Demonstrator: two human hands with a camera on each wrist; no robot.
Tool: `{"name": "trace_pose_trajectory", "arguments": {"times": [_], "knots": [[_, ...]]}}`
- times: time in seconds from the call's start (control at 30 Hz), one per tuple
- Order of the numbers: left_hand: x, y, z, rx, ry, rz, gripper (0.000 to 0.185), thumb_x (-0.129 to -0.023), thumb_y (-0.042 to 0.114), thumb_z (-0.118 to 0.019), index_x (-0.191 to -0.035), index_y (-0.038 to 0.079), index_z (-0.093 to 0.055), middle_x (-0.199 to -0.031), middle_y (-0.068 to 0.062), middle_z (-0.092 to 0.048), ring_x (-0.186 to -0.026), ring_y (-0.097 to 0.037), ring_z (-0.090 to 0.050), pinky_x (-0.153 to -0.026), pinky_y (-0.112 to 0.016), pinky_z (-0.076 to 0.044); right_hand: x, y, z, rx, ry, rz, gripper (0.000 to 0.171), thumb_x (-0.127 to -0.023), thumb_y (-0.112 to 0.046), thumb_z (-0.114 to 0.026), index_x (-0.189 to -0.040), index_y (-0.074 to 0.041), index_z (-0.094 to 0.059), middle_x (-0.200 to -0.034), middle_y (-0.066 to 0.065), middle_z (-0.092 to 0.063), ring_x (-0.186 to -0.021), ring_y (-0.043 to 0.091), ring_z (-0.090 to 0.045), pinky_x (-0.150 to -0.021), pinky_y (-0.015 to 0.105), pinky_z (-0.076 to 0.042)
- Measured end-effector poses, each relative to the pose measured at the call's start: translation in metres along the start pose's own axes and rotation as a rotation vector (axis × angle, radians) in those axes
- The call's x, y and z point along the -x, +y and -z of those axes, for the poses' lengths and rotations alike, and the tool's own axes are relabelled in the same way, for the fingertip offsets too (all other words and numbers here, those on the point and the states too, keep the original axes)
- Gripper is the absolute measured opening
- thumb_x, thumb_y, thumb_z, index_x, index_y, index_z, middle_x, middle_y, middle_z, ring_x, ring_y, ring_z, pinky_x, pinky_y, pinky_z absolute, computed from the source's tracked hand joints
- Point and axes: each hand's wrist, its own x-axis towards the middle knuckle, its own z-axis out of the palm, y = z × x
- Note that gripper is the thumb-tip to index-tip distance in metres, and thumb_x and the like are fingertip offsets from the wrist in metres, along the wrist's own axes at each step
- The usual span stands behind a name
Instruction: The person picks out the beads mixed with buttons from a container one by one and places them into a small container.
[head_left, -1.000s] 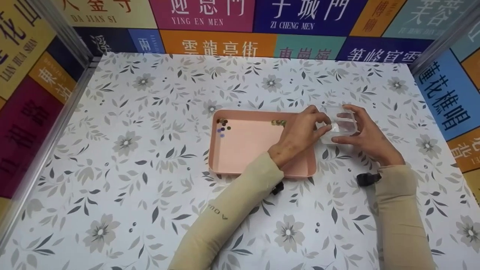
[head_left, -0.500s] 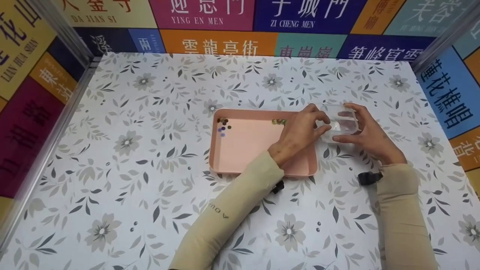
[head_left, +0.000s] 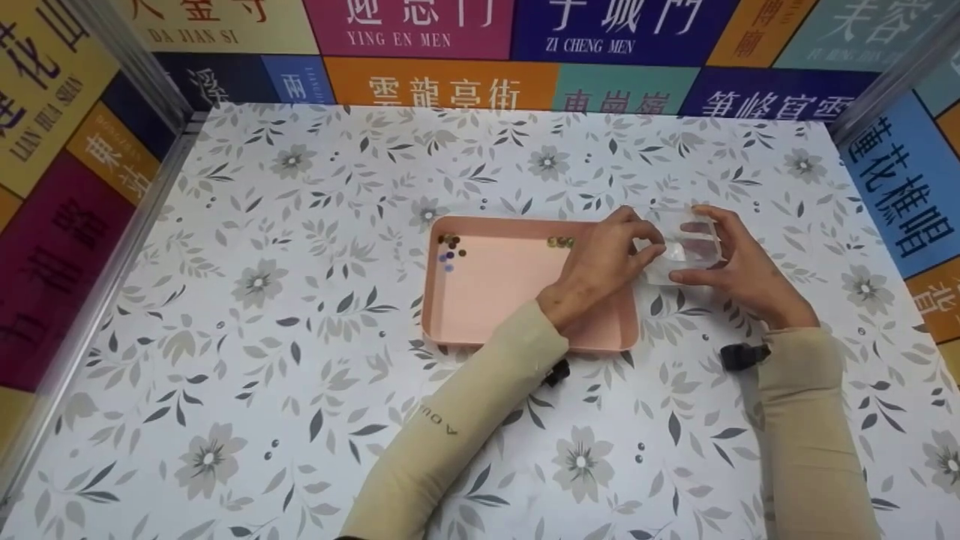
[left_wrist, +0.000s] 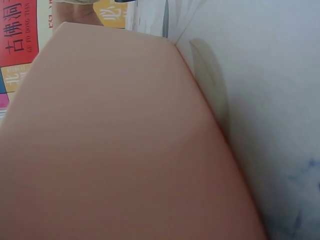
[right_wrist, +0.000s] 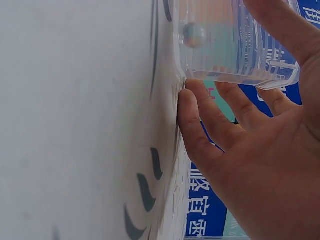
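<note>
A clear plastic box (head_left: pixel 691 241) stands on the table at the right of the pink tray (head_left: pixel 480 307). My right hand (head_left: pixel 754 274) grips its right side, thumb toward me and fingers round the far side. The left hand (head_left: pixel 596 262) reaches across the tray's right end, and its thumb and index finger pinch at the box's left wall. A small shiny ball (right_wrist: pixel 194 35) lies inside the box, low down, in the right wrist view. The tray's outer wall (left_wrist: pixel 120 125) fills most of the left wrist view, hiding the left fingers there.
Several small dark and blue beads (head_left: pixel 448 251) lie in the tray's far left corner. Green beads (head_left: pixel 560 242) sit along its far wall, partly behind the left hand. A flower-patterned cloth (head_left: pixel 247 360) covers the table; printed panels (head_left: pixel 442 82) rise behind it.
The head view has shifted slightly. Both hands keep the same hold on the box, and the beads in the tray have not moved.
</note>
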Motion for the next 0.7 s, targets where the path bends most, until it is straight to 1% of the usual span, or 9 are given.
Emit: {"name": "trace_pose_trajectory", "arguments": {"times": [0.2,0.43,0.57,0.7], "knots": [[0.001,0.0,0.001,0.043,0.014,0.013,0.021,-0.103,0.034,-0.066,-0.116,0.023,-0.078,-0.115,0.002,-0.067,-0.088,-0.004,-0.068,-0.075,-0.011,-0.049,0.0,0.001,0.0,0.013,0.013,0.006,0.097,-0.086,-0.003,-0.083,-0.16,-0.029,-0.027,-0.157,0.01,-0.044,-0.137,0.018,-0.051,-0.093,0.016,-0.049],[0.001,0.001,0.004,0.09,0.05,0.029,0.018,-0.103,0.032,-0.066,-0.111,0.02,-0.078,-0.113,0.002,-0.068,-0.086,-0.003,-0.066,-0.072,-0.01,-0.047,0.001,0.001,0.0,0.008,0.012,0.002,0.096,-0.087,-0.003,-0.083,-0.159,-0.032,-0.027,-0.157,0.01,-0.043,-0.136,0.014,-0.053,-0.092,0.014,-0.05],[0.001,0.0,0.007,0.118,0.064,0.064,0.019,-0.105,0.032,-0.064,-0.11,0.02,-0.078,-0.11,0.005,-0.068,-0.086,-0.002,-0.064,-0.071,-0.011,-0.047,0.001,0.001,-0.001,0.001,0.009,0.009,0.096,-0.086,-0.001,-0.082,-0.159,-0.031,-0.028,-0.157,0.01,-0.043,-0.135,0.013,-0.054,-0.093,0.015,-0.051],[0.001,-0.003,0.011,0.15,0.096,0.114,0.019,-0.105,0.031,-0.063,-0.108,0.021,-0.079,-0.104,0.006,-0.068,-0.084,-0.002,-0.062,-0.07,-0.012,-0.046,0.0,0.0,0.0,0.012,0.004,0.002,0.097,-0.087,-0.004,-0.083,-0.161,-0.029,-0.025,-0.158,0.01,-0.043,-0.137,0.016,-0.053,-0.094,0.014,-0.051]]}}
